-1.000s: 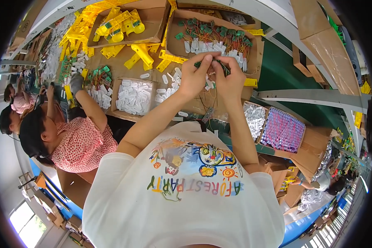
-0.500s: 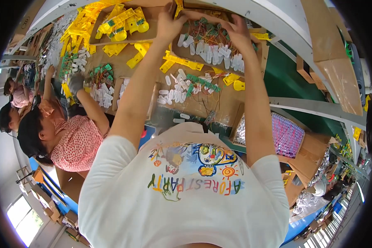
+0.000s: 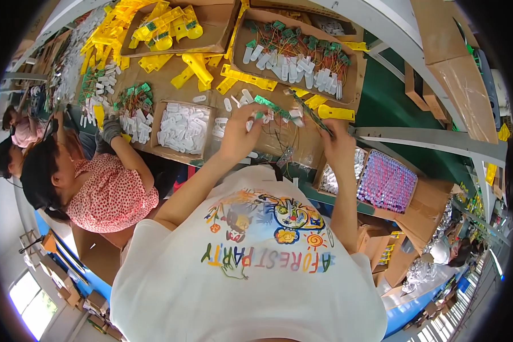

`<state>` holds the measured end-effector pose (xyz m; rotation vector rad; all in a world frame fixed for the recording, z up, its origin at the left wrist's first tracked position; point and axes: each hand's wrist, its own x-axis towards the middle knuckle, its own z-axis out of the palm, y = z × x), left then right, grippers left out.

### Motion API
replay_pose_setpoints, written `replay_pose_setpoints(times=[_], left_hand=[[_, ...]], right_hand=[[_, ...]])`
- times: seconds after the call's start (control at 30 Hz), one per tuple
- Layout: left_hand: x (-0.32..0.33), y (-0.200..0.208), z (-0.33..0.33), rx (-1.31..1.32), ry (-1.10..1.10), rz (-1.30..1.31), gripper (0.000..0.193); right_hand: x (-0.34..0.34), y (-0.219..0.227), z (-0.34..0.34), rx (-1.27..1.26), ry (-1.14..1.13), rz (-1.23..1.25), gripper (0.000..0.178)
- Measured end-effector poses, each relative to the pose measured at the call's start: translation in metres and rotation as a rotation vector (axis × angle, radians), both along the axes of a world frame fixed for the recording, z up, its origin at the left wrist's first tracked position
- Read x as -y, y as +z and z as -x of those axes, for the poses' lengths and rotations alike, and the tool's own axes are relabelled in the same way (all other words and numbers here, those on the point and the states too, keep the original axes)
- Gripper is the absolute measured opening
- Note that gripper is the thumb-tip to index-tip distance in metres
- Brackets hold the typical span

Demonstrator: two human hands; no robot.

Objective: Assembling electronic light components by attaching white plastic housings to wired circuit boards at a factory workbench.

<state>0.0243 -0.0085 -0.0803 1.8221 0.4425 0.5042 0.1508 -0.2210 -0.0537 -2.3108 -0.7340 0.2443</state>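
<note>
My right hand (image 3: 339, 142) grips the lower end of a narrow dark green circuit-board strip (image 3: 312, 115), which slants up and left over the table. To its left, my left hand (image 3: 242, 135) is closed in a pinch beside a brighter green board strip (image 3: 272, 106). A small green-and-white bit shows at its fingertips, too small to name. Thin wires (image 3: 279, 134) hang below the strips. Loose white plastic pieces (image 3: 219, 126) lie next to my left hand. Beyond my hands stands a cardboard tray (image 3: 255, 69) holding wired green boards with white pieces.
Yellow plastic housings (image 3: 196, 71) lie about the table, some in a cardboard box (image 3: 219, 45) at the far left. A box of white pieces (image 3: 182, 128) stands left. A gloved co-worker (image 3: 105, 196) works at left. A metal beam (image 3: 416, 137) and a box of purple parts (image 3: 387, 181) are at right.
Both hands have come back toward me from the far tray, which now sits turned and uncovered. My right hand now holds a board strip. The box of white pieces shows fully.
</note>
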Motion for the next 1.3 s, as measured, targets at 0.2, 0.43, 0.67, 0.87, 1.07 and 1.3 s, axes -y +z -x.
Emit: replay_pose_setpoints(times=[0.2, 0.43, 0.67, 0.87, 1.07, 1.3], left_hand=[[0.006, 0.081, 0.007, 0.216, -0.123, -0.41, 0.024], [-0.005, 0.089, 0.029, 0.221, -0.315, -0.069, 0.027], [0.004, 0.094, 0.037, 0.322, -0.271, 0.2, 0.028], [-0.005, 0.085, 0.038, 0.321, -0.296, 0.542, 0.028], [-0.012, 0.103, 0.034, 0.152, -0.587, -0.152, 0.032], [-0.004, 0.108, 0.037, -0.024, -0.597, 0.162, 0.022]], right_hand=[[0.02, 0.068, 0.033, 0.238, 0.189, -0.159, 0.017], [0.019, 0.075, 0.039, -0.004, 0.065, -0.332, 0.021], [0.014, 0.077, 0.033, -0.101, 0.307, -0.401, 0.028], [0.009, 0.078, 0.038, -0.192, 0.237, -0.474, 0.026], [0.016, 0.078, 0.028, -0.181, 0.445, -0.428, 0.03], [0.008, 0.083, 0.034, 0.009, 0.243, -0.394, 0.036]])
